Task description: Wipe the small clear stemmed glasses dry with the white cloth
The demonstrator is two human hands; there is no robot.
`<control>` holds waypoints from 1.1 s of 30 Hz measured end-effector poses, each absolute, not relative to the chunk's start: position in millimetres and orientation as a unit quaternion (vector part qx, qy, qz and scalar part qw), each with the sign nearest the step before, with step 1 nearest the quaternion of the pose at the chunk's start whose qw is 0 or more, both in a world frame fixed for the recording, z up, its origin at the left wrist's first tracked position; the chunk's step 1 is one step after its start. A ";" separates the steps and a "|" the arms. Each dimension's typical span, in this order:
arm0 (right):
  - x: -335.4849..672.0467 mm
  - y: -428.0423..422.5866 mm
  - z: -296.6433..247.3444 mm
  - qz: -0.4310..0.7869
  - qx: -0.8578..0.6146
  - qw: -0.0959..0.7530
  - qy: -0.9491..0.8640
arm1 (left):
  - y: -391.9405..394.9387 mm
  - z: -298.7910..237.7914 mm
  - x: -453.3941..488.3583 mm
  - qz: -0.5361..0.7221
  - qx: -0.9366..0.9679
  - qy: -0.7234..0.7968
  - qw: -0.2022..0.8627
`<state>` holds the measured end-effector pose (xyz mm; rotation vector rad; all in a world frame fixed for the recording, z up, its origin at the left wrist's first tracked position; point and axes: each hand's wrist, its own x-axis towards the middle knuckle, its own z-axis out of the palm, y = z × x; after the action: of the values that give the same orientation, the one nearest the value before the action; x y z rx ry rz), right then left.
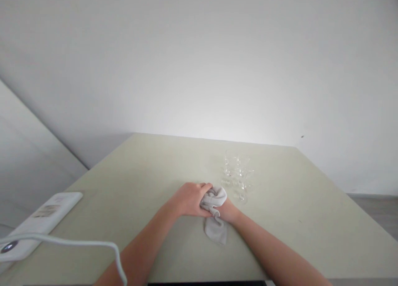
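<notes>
Both my hands meet over the middle of a pale green table (139, 174). My left hand (189, 199) is curled, its fingers closed round the top of a bunched light grey cloth (215, 226). My right hand (229, 213) lies under and behind the cloth, mostly covered by it, so its fingers are hidden. The cloth wraps something I cannot make out, and a loose end of it hangs down toward me. Just beyond the hands stand several small clear stemmed glasses (238, 176), upright and close together.
A white flat device (43, 221) lies at the table's left edge, with a white cable (93, 246) curving across the near left corner. A plain white wall rises behind the table. Grey floor shows at the far right.
</notes>
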<state>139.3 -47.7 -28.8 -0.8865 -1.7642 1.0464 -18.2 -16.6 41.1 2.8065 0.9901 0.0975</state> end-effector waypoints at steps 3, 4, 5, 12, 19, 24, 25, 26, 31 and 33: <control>140.6 -46.3 -30.5 0.373 -0.358 0.425 -0.743 | -15.8 40.2 -17.6 0.032 0.939 0.333 0.080; 141.0 -45.9 -31.2 0.361 -0.360 0.422 -0.750 | -15.5 39.7 -17.5 0.033 0.939 0.332 0.077; 141.2 -45.5 -31.8 0.356 -0.361 0.423 -0.751 | -15.2 39.2 -17.5 0.034 0.940 0.330 0.076; 140.6 -45.6 -32.6 0.418 -0.347 0.447 -0.711 | -14.3 38.4 -18.3 0.044 0.942 0.321 0.088; 141.1 -48.0 -29.0 0.430 -0.347 0.449 -0.702 | -13.7 38.5 -18.8 0.048 0.941 0.320 0.095; 141.8 -46.3 -33.9 0.427 -0.332 0.457 -0.707 | -13.3 36.9 -19.0 0.051 0.942 0.319 0.094; 141.9 -45.3 -35.7 0.423 -0.332 0.458 -0.708 | -13.2 36.6 -19.0 0.052 0.942 0.319 0.092; 141.9 -44.2 -37.6 0.420 -0.333 0.459 -0.708 | -13.1 36.3 -19.0 0.054 0.942 0.318 0.091; 141.8 -42.0 -41.5 0.416 -0.340 0.452 -0.712 | -12.7 35.0 -19.4 0.061 0.944 0.311 0.090; 141.5 -42.8 -40.6 0.423 -0.338 0.458 -0.705 | -12.4 34.6 -19.8 0.066 0.944 0.311 0.089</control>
<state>141.5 -42.8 -40.6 -0.8318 -1.7370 1.0427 -19.8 -12.4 34.6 2.8079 0.9239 0.1961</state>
